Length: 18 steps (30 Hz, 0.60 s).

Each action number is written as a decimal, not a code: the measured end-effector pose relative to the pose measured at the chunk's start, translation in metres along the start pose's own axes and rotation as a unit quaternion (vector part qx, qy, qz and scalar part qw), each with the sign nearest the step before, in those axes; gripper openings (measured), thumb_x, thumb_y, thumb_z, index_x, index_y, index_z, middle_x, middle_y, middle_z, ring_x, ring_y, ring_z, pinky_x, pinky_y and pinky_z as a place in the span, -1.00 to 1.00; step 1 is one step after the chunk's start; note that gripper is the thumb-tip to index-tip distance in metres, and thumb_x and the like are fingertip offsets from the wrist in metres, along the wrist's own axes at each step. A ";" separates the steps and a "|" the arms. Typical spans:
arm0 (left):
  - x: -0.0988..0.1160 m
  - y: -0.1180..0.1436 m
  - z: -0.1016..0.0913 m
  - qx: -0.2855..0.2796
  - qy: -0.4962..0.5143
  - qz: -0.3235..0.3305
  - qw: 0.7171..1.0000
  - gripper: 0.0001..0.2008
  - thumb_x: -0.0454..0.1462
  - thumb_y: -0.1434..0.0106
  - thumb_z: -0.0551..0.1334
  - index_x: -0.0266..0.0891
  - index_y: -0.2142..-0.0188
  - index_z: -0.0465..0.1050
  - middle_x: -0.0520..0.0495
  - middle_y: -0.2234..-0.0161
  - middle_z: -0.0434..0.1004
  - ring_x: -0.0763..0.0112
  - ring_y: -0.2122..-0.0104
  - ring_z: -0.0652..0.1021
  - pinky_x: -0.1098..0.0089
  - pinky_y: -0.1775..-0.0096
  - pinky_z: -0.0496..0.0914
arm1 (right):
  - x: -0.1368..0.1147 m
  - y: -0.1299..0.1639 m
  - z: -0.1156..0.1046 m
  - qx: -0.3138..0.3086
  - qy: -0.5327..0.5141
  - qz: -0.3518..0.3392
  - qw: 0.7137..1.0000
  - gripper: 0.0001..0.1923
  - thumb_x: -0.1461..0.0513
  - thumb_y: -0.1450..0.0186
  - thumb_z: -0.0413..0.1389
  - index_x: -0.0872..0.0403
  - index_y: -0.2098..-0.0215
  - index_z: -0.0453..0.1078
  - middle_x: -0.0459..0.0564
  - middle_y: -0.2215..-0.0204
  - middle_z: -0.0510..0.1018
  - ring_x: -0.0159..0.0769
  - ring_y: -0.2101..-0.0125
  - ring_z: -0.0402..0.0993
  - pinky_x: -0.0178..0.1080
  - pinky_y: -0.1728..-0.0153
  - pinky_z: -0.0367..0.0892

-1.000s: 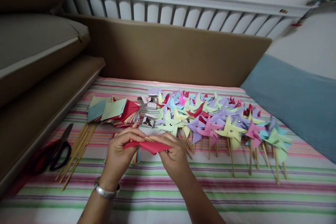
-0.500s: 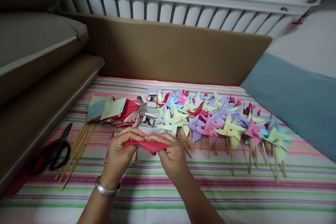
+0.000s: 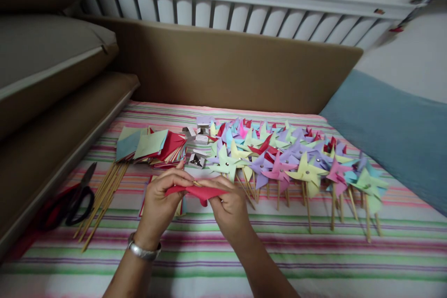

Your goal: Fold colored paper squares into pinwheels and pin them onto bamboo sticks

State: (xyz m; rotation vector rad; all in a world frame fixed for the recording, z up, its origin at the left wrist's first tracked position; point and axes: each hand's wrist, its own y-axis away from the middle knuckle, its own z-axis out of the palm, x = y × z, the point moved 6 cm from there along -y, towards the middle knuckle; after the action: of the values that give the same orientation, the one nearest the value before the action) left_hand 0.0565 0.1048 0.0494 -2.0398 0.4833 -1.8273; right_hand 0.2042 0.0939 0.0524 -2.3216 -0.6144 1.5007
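My left hand (image 3: 159,202) and right hand (image 3: 228,205) pinch a folded red paper sheet (image 3: 197,192) between them, its long axis running left to right, above the striped cloth (image 3: 314,247). Beyond my fingers lie paper pinwheels on wooden sticks (image 3: 286,163); a brown padded board (image 3: 226,65) stands behind.

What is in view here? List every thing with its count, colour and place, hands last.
red paper: one, red, held between both hands.
pinwheels: many, mixed pastels and red, on sticks, spread mid to right.
paper squares: a stack, green, blue and red, left of the pinwheels.
small boxes: a few, white, between stack and pinwheels.
wooden sticks: a bundle, tan, near the stack.
scissors: one, red-black handles, far left.
striped cloth: one, underneath everything.
left hand: pinching the paper, bracelet on wrist.
right hand: pinching the paper.
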 end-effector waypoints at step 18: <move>-0.026 0.004 -0.008 -0.014 0.015 -0.153 0.988 -0.91 -0.25 -0.01 0.33 -0.15 0.43 0.52 -0.02 0.33 0.58 0.28 0.19 0.51 0.25 -0.01 0.30 | 0.002 -0.002 -0.001 -0.001 0.036 -0.002 0.999 -0.67 0.43 -0.16 0.00 0.04 0.22 0.48 -0.07 0.37 0.54 -0.36 0.33 0.44 -0.32 0.26 0.32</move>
State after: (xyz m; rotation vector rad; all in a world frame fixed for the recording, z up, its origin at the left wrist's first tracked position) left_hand 0.0455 0.1131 0.0257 -2.2085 0.2130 -2.0356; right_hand 0.2057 0.0962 0.0526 -2.3639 -0.6027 1.4072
